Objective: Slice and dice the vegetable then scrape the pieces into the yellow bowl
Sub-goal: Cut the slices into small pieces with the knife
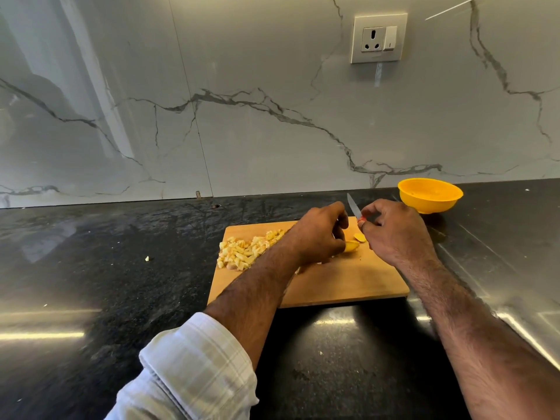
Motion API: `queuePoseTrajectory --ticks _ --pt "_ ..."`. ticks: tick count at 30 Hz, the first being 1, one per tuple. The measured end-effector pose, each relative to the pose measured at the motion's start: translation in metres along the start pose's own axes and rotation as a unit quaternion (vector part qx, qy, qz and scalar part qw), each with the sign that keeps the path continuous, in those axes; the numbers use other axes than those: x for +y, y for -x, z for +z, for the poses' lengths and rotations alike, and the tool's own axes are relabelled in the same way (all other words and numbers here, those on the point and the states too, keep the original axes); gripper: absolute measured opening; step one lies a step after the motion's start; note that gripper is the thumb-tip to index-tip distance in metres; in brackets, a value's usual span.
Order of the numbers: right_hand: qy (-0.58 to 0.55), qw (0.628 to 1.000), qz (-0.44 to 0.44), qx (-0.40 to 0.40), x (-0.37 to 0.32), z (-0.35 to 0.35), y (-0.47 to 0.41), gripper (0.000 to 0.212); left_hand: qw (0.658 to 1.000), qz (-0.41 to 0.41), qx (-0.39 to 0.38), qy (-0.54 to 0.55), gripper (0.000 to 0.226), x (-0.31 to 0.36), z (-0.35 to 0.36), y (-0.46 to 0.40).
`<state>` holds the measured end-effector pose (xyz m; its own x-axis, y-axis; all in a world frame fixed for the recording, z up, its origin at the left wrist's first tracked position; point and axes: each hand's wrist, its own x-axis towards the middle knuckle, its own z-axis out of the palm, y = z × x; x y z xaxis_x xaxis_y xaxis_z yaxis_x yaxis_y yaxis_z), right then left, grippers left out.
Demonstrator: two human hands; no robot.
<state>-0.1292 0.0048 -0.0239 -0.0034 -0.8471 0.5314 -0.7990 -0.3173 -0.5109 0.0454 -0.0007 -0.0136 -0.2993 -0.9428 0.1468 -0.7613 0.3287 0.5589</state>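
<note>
One bowl (pixel 430 195) sits beyond one board (pixel 339 280) with a dice pile (pixel 245 253), left hand (pixel 318 237) gripping a chunk (pixel 351 246), right hand (pixel 394 231) clamping one knife (pixel 354 207).

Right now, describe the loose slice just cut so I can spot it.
Find the wooden cutting board on the black counter. Between the two hands sits a thin yellow slice, beside the uncut piece; unlike the diced pile at left, it's flat and single.
</note>
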Motion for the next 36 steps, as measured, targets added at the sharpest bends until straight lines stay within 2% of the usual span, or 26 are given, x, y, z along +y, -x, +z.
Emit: queuePoseTrajectory --ticks 2,5,8,13,16,19,25,36 --pt "0.001 1.0 -0.005 0.002 0.0 0.001 0.0 0.029 1.0 -0.013 0.008 0.018 0.038 -0.005 -0.001 -0.001" --pt "-0.001 1.0 -0.011 0.012 0.001 0.001 -0.001 0.029 0.997 -0.008 0.077 0.007 0.04 -0.011 -0.002 -0.002" --pt "-0.008 1.0 -0.02 0.017 0.002 0.001 -0.001 0.028 0.991 -0.013 0.127 0.041 0.042 -0.017 -0.005 -0.003" --pt "-0.009 0.999 -0.025 0.018 0.002 0.002 0.0 0.026 0.97 -0.104 0.153 0.16 0.044 -0.014 -0.002 -0.009" --pt "-0.018 0.999 -0.026 0.014 0.001 0.001 -0.001 0.025 0.966 -0.128 0.183 0.126 0.049 -0.017 0.0 -0.012" --pt "-0.029 0.999 -0.024 -0.035 -0.003 0.003 0.002 0.028 0.97 -0.151 0.179 0.061 0.056 -0.021 0.0 -0.013" --pt "-0.032 0.99 0.0 -0.14 -0.014 0.011 0.007 0.036 0.968 -0.174 0.178 0.025 0.063 -0.017 -0.002 -0.012" --pt "0.022 0.987 0.044 -0.152 -0.018 0.014 0.007 0.037 0.963 -0.206 0.165 0.047 0.067 -0.014 -0.007 -0.009"
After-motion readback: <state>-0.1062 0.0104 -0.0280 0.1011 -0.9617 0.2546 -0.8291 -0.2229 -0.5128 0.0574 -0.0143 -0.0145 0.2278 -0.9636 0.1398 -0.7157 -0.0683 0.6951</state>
